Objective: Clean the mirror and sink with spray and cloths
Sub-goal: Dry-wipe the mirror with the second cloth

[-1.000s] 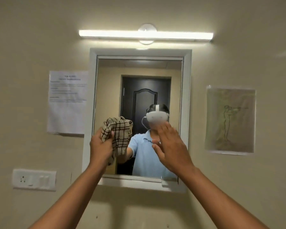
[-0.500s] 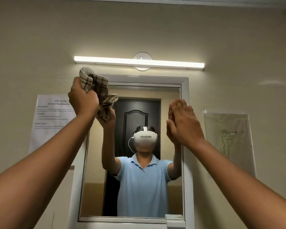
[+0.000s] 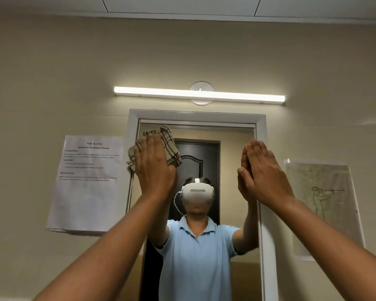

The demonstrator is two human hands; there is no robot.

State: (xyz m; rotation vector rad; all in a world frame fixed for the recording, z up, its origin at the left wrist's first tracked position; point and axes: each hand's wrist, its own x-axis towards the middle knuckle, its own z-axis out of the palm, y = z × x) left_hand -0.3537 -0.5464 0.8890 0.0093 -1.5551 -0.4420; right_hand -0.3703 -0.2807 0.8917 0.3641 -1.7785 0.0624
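Cloth (image 3: 165, 146) flat under left hand (image 3: 154, 170) fingers (image 3: 149, 146)

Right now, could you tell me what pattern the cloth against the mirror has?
The cloth is beige with a dark checked grid, clearest in the head view.

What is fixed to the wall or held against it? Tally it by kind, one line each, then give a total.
Mirrors: 1, the white-framed mirror
Cloths: 1, the checked cloth under the left hand
Paper sheets: 2, the printed notice and the drawing
Tube lights: 1, the tube light
Total: 5
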